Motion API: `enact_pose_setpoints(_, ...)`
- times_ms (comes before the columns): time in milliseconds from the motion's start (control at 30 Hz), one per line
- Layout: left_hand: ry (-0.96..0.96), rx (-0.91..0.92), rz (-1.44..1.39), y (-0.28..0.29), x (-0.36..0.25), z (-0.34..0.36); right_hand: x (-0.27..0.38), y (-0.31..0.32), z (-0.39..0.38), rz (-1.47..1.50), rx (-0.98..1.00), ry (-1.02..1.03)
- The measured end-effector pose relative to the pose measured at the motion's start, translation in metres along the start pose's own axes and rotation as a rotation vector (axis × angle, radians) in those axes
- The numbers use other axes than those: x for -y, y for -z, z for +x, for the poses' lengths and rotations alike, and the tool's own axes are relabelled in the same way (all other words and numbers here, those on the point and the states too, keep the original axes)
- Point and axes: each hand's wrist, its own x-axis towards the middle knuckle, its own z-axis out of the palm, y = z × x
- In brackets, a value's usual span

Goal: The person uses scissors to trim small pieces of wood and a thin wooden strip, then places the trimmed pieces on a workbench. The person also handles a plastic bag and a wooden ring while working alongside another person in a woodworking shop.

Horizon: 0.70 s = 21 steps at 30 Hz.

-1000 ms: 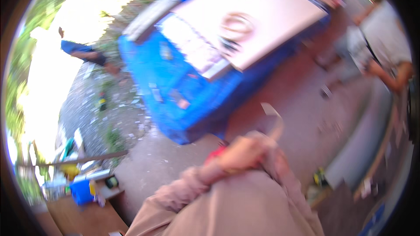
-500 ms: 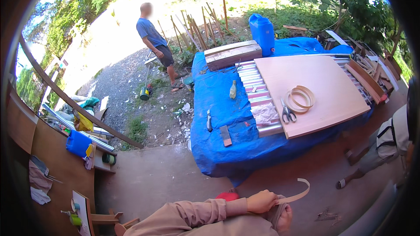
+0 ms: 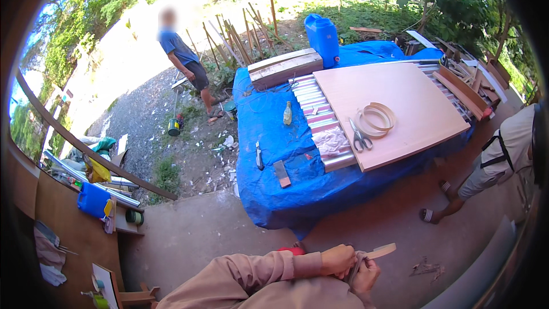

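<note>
My left hand (image 3: pixel 338 260) is closed, its fingertips against a bit of dark brownish, cloth-like material (image 3: pixel 355 263) between my two hands. Exactly what it grips is hidden. Touching the same spot, my right hand (image 3: pixel 366 275) is closed around a thin pale wood-coloured strip (image 3: pixel 384 249), whose free end sticks out to the right. On the light wooden panel (image 3: pixel 400 103) beyond lie coiled strips (image 3: pixel 377 120) of the same colour and scissors with dark handles (image 3: pixel 361 139).
A blue tarp (image 3: pixel 269 194) covers the worktable, bearing a utility knife (image 3: pixel 259 155), a flat block (image 3: pixel 282 174), a small bottle (image 3: pixel 287 113), wooden beams (image 3: pixel 286 68) and a blue jerrycan (image 3: pixel 322 40). One person (image 3: pixel 183 51) stands outside, another (image 3: pixel 503 154) at right.
The right hand has risen and turned beside the left, and less of the strip now shows. The person at right has come further into view. The whole scene has shifted slightly left.
</note>
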Motion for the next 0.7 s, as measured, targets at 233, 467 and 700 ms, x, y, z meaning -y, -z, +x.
enact_pose_setpoints(233, 0.092, 0.128, -0.017, 0.033, -0.039, -0.045, 0.007, -0.007, 0.007, -0.286, -0.167, 0.174)
enact_pose_setpoints(467, 0.168, 0.226, 0.051, 0.076, -0.072, -0.098, -0.003, -0.01, 0.023, -0.39, -0.253, 0.228)
enact_pose_setpoints(700, 0.279, 0.268, 0.078, 0.115, -0.133, -0.211, -0.016, -0.006, 0.04, -0.514, -0.288, 0.257)
